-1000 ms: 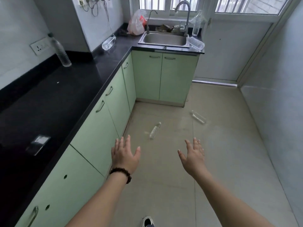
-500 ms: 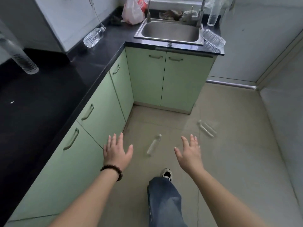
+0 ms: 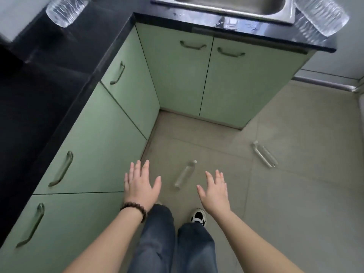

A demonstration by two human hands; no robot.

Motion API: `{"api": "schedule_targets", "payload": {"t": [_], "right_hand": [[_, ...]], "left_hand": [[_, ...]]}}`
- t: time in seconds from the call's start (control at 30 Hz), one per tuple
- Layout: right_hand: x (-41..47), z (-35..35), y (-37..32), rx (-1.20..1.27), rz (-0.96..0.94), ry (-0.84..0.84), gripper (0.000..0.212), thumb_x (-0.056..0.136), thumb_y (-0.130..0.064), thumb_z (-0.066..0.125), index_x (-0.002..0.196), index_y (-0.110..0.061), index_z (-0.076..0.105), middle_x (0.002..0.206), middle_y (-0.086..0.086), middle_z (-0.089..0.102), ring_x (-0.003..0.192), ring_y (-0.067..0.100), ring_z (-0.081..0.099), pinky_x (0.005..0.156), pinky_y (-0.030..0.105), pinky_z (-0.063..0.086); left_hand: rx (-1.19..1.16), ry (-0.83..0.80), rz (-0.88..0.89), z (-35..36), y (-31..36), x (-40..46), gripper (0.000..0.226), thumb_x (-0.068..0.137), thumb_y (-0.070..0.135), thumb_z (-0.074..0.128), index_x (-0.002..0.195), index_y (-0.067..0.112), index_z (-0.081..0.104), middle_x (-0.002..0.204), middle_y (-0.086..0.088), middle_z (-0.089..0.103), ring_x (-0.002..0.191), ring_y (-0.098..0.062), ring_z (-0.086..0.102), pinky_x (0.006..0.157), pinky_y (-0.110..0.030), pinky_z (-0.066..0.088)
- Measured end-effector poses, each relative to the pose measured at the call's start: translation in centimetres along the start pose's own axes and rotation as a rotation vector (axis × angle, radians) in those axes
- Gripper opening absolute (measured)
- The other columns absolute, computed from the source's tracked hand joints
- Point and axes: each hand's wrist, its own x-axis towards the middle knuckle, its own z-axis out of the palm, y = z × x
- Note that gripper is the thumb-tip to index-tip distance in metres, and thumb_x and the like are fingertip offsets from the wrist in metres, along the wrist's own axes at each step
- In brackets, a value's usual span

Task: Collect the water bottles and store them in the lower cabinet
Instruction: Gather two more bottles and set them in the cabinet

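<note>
A clear water bottle (image 3: 185, 173) lies on the floor between my two hands, cap pointing away. Another clear bottle (image 3: 264, 156) lies on the tiles further right. A third bottle (image 3: 66, 8) lies on the black counter at top left, and one more (image 3: 320, 16) rests at the sink's right edge. My left hand (image 3: 140, 183), with a bead bracelet at the wrist, hovers open to the left of the floor bottle. My right hand (image 3: 215, 191) hovers open to its right. Neither touches anything. The pale green lower cabinet doors (image 3: 236, 83) are all shut.
The black countertop (image 3: 49, 91) runs along the left and turns under the steel sink (image 3: 226, 6) at the top. My legs in jeans and one shoe (image 3: 199, 215) stand on the beige tiled floor (image 3: 295, 194). A metal door threshold (image 3: 325, 83) lies at right.
I have stepped closer to the corner and tilted my view down. The floor bottles and cabinets look nearer; both feet are now under me. My hands stay open and spread.
</note>
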Motion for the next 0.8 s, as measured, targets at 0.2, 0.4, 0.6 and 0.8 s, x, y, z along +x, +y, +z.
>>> {"api": "schedule_targets", "payload": {"t": [0.2, 0.4, 0.6, 0.8], "right_hand": [[10.1, 9.5, 0.9, 0.071, 0.152, -0.100, 0.066, 0.095, -0.044, 0.045, 0.150, -0.018, 0.020, 0.159, 0.015, 0.008, 0.147, 0.028, 0.001, 0.118, 0.041, 0.009], [20.4, 21.9, 4.5, 0.129, 0.262, -0.176, 0.073, 0.093, -0.046, 0.046, 0.152, -0.019, 0.011, 0.159, 0.016, 0.004, 0.146, 0.029, 0.001, 0.118, 0.041, 0.010], [29.3, 33.3, 8.2, 0.181, 0.404, -0.169, 0.091, 0.088, -0.055, 0.051, 0.152, -0.020, -0.002, 0.159, 0.015, 0.004, 0.146, 0.030, 0.007, 0.117, 0.043, 0.016], [36.4, 41.8, 10.1, 0.257, 0.624, -0.025, 0.118, 0.073, -0.059, 0.067, 0.150, -0.016, -0.011, 0.156, 0.019, 0.015, 0.137, 0.036, 0.030, 0.105, 0.044, 0.034]], "left_hand": [[0.080, -0.117, -0.001, 8.4, -3.0, 8.0, 0.066, 0.092, 0.045, 0.048, 0.149, 0.019, 0.027, 0.157, -0.008, 0.021, 0.147, -0.022, 0.006, 0.117, -0.042, 0.006], [0.157, -0.264, 0.004, 17.9, -8.6, 16.1, 0.067, 0.092, 0.045, 0.047, 0.148, 0.014, 0.027, 0.157, -0.013, 0.020, 0.146, -0.027, 0.009, 0.116, -0.046, 0.013], [0.216, -0.341, 0.067, 25.7, -14.7, 21.0, 0.067, 0.091, 0.042, 0.051, 0.147, 0.011, 0.031, 0.156, -0.014, 0.023, 0.145, -0.029, 0.013, 0.116, -0.045, 0.015], [0.184, -0.268, 0.092, 31.7, -20.8, 22.7, 0.084, 0.083, 0.064, 0.030, 0.131, -0.001, 0.053, 0.134, -0.029, 0.049, 0.126, -0.049, 0.042, 0.100, -0.062, 0.037]]}}
